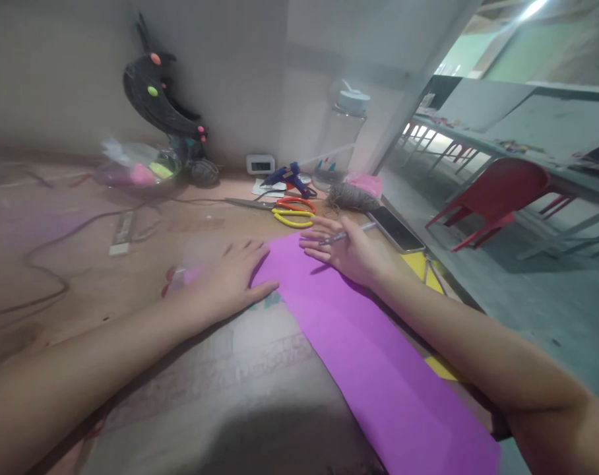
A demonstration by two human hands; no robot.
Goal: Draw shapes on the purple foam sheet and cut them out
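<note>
The purple sheet (369, 356) is overlapped by the left hand (237, 274); over its far end, a pen (335, 238) is held in the right hand (356, 257).

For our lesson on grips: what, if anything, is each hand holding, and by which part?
The right hand holds a pen around its middle; the left hand grips nothing, resting on the purple sheet.

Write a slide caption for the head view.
Left hand at the edge of a purple sheet, right hand holding a pen over it, scissors and a glue gun beyond.
</note>
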